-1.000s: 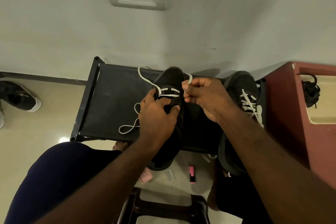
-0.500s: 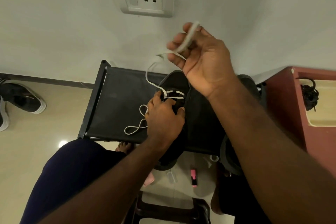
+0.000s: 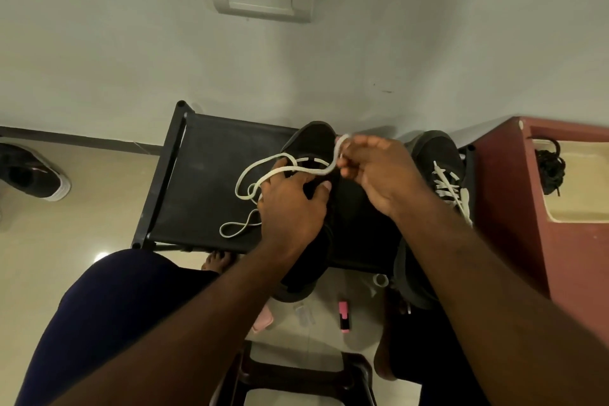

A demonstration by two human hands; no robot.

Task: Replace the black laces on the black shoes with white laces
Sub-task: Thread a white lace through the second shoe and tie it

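Pinching white lace (image 3: 286, 170) end in right hand (image 3: 379, 175) fingertips, just right of black shoe (image 3: 313, 138); gripping that shoe, toe pointing toward stand (image 3: 204, 175) far edge, in curled left hand (image 3: 290, 208).

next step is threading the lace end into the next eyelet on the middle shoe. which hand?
Right. The right hand pinches the white lace near its free end, just above the black shoe, so it can likely feed it. The left hand grips the shoe and steadies it.
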